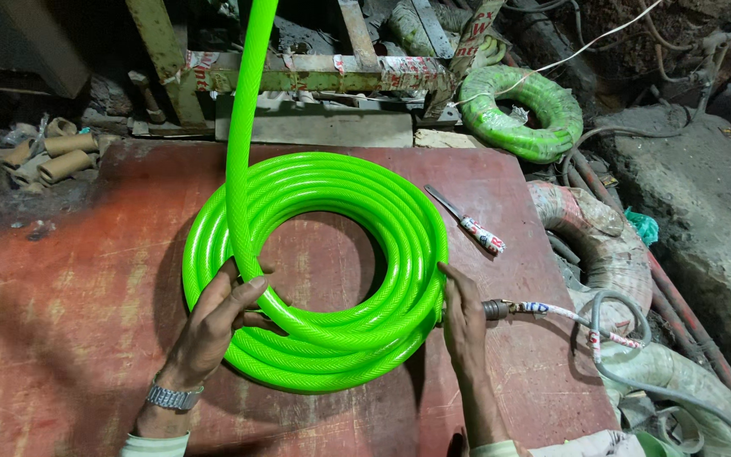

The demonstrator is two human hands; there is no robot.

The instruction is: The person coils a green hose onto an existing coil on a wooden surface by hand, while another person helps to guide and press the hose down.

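Green hose coil (332,254) lies between both hands (each touching it).

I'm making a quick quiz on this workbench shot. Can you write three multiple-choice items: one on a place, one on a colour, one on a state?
1. Where does the knife lie?
A. right of the coiled hose
B. inside the coil
C. on the floor

2. What colour is the coiled hose?
A. black
B. bright green
C. blue

3. What is the left hand doing?
A. resting flat on the table
B. gripping the hose
C. holding the knife

Answers: 1 A, it lies beside the coil's right edge; 2 B, all loops are bright green; 3 B, its fingers wrap the coil.
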